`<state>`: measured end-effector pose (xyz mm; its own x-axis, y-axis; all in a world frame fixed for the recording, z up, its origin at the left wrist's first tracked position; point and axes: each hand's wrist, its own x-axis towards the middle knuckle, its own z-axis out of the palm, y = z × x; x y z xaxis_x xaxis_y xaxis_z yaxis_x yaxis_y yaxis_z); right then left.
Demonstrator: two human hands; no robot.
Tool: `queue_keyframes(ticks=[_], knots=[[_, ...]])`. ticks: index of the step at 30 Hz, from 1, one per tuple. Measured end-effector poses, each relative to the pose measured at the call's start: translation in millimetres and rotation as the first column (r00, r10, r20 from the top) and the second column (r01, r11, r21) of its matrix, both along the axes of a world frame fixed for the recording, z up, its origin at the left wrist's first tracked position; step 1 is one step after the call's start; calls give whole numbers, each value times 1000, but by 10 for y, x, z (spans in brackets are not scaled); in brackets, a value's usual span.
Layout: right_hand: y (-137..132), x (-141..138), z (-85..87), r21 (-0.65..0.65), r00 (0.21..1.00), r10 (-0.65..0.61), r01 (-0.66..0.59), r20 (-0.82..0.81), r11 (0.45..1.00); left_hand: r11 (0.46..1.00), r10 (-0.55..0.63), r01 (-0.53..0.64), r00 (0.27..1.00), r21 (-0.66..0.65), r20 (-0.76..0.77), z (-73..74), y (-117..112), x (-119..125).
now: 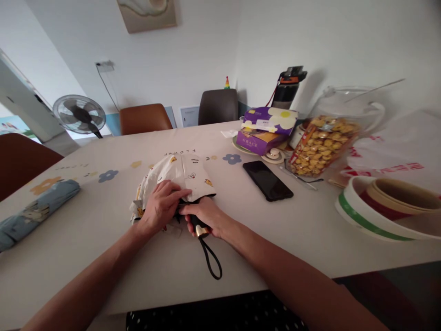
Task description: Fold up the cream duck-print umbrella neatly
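A white folding umbrella with little cartoon faces lies in the middle of the white table with flower prints. It is only half tidy, with the cloth loose and bunched up. The left hand lies curled over the cloth and presses it down near the black handle. The right hand is closed around the black handle with a gold ring. A black wrist loop hangs from the handle toward the table edge.

It looks like the cloth is being gathered around the stick. To do this well, the right hand should hold the handle firm so it cannot roll. The left hand should smooth each flap flat and wrap them all the same way, tight and neat. No cloth should get pinched near the handle.

A rolled blue umbrella lies well apart on the left. A black phone lies near on the right, so the wrapping should stay clear of it.
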<state>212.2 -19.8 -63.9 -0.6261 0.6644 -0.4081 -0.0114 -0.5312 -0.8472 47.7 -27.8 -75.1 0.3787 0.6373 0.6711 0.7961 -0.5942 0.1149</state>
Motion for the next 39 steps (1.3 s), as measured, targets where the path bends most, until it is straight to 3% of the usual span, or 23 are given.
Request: queue_keyframes(ticks=[4, 9, 17, 19, 21, 23, 25, 27, 29, 32, 35, 37, 39], knots=[[26, 22, -12, 9, 999, 42, -42, -30, 999, 999, 9, -8, 999, -35, 38, 0, -11, 10], [22, 26, 12, -73, 996, -48, 42, -74, 996, 998, 12, -9, 999, -61, 50, -23, -22, 22], [-6, 17, 42, -26, 998, -47, 46, -47, 999, 998, 5, -8, 999, 61, 34, -75, -14, 28], [-19, 48, 93, 33, 1000, -26, 26, 11, 999, 987, 48, -60, 996, 147, 80, -35, -34, 31], [-29, 92, 156, 197, 994, -27, 6, 104, 980, 963, 90, -128, 982, 237, 165, 17, -54, 18], [-38, 136, 214, 427, 979, -104, 21, 173, 904, 936, 108, -180, 965, 302, 240, 69, -71, -16], [-46, 165, 253, 577, 961, -194, 47, 197, 815, 917, 111, -193, 964, 349, 243, 112, -81, -64], [-53, 173, 265, 586, 953, -195, 24, 231, 810, 909, 98, -161, 979, 385, 179, 149, -89, -117], [-51, 162, 247, 459, 966, -85, -38, 246, 888, 915, 79, -117, 991, 387, 112, 179, -97, -161], [-14, 133, 195, 112, 991, 60, -74, 121, 991, 950, 77, -107, 991, 294, 112, 220, -107, -197], [37, 114, 148, -118, 997, 68, -73, -43, 990, 991, 131, -128, 983, -31, 132, 277, -122, -215], [54, 104, 122, -151, 993, 47, -63, -107, 986, 945, 116, -73, 986, -319, 118, 337, -138, -232], [49, 91, 95, -138, 992, 24, -41, -120, 990, 866, 104, -9, 981, -500, 162, 412, -152, -252]])
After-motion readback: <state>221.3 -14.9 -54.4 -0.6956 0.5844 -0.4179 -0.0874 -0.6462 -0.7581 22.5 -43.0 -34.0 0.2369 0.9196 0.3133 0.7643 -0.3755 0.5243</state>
